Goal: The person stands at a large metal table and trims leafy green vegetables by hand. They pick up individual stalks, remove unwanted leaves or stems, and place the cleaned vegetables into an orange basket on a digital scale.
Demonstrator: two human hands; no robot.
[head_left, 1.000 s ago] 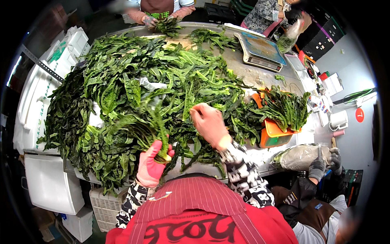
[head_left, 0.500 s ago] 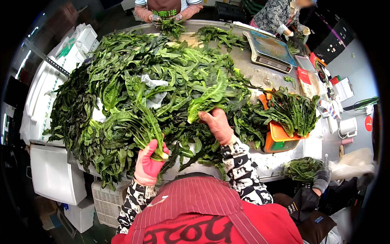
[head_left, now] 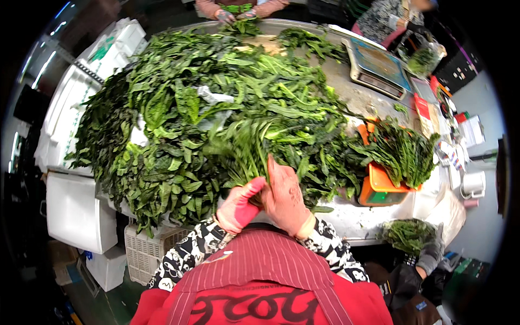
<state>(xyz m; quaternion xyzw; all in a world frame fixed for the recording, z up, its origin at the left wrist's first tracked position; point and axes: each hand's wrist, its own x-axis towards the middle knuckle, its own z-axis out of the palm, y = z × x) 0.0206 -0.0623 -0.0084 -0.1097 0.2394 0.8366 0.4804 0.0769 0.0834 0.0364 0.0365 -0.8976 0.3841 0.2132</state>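
Both hands (head_left: 265, 197) round greens bunch (head_left: 246, 154)

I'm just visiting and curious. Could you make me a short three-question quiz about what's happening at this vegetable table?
1. True or false: both hands meet on one bunch of leafy greens.
2. Which hand wears a pink glove? A) left hand B) right hand C) both
3. What lies on the orange tray at the person's right?

Key
1. True: the two hands close together around the bunch's stems at the near edge of the big pile of greens.
2. A: the right hand is bare.
3. A smaller heap of greens, apart from the big pile, on the metal table.
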